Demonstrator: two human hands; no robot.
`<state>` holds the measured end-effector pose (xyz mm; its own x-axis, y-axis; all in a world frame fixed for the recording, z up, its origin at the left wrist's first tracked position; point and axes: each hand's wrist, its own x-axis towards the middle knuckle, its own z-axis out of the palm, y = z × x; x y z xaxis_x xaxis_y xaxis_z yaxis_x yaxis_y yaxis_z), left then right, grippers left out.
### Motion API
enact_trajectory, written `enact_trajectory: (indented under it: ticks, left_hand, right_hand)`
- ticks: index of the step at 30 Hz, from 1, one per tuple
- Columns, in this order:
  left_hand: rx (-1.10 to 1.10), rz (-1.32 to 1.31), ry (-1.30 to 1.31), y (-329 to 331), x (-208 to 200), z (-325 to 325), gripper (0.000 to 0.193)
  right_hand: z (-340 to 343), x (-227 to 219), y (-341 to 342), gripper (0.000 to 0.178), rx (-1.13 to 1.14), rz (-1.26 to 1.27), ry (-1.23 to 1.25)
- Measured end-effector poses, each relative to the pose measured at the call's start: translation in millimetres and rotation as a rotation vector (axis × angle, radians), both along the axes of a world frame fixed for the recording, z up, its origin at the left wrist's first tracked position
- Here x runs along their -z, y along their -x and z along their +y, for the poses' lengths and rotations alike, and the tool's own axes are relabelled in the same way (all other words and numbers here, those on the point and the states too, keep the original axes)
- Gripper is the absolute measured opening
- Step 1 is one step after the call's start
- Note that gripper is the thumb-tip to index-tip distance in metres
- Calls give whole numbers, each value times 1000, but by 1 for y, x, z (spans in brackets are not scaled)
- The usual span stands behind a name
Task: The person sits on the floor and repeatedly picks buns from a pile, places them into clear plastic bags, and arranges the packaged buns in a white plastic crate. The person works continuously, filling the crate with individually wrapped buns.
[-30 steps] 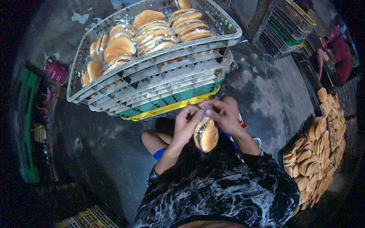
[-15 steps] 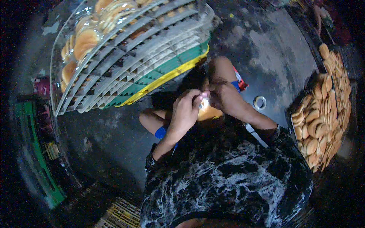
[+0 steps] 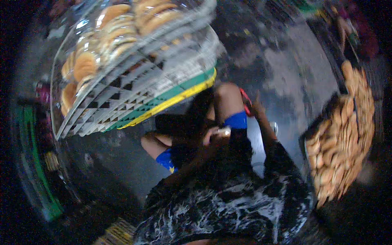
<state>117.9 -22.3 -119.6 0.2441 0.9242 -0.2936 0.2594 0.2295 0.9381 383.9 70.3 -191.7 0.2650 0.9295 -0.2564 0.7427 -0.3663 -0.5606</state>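
In front of my lap my left hand (image 3: 210, 135) is closed on a small, whitish, shiny bundle (image 3: 223, 131). It looks like the gathered top of a clear bag, and whatever hangs below is in dark shadow. My right hand (image 3: 258, 108) is stretched forward past my right knee, beside a red object (image 3: 246, 100). One finger seems to point away from me, but blur and shadow hide the other fingers and any hold on the red object.
Stacked plastic crates (image 3: 171, 98) rise at the front left, the top one full of bagged buns (image 3: 85, 65). A big heap of loose buns (image 3: 339, 143) lies at the right. A tape roll (image 3: 274, 128) rests on the floor by my right forearm. A green crate edge (image 3: 41, 163) shows far left.
My hands have separated. The right has swung forward and right to the red object; the left has drawn nearer my body. The bun seen between them is now lost in shadow. The view has shifted.
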Motion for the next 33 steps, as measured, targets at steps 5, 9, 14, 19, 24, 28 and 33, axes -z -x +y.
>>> enact_trajectory:
  ticks: [5, 9, 14, 19, 24, 28, 33]
  left_hand:
    - [-144, -11, -159, 3, 55, 9, 31]
    - [-589, 83, -165, 1, -26, 28, 28]
    - [-776, 56, -220, 19, -57, 58, 24]
    - [-548, 246, -753, 26, -64, 83, 15]
    - [-316, 178, -1217, 27, -107, 89, 19]
    - [-262, 145, -1442, 50, -128, 94, 23]
    - [-427, 132, -1211, 64, -144, 103, 19]
  right_hand:
    - [-27, 224, -77, 28, -258, 39, 260]
    - [-28, 175, -81, 30, -138, -62, 480]
    - [-40, 102, -92, 33, -48, 55, 443]
    - [27, -90, 13, 37, -336, 977, 177]
    - [54, -239, 130, 29, -1036, 764, -338]
    - [81, -242, 164, 37, -1074, 254, -119]
    - [93, -201, 195, 38, -750, 870, -174]
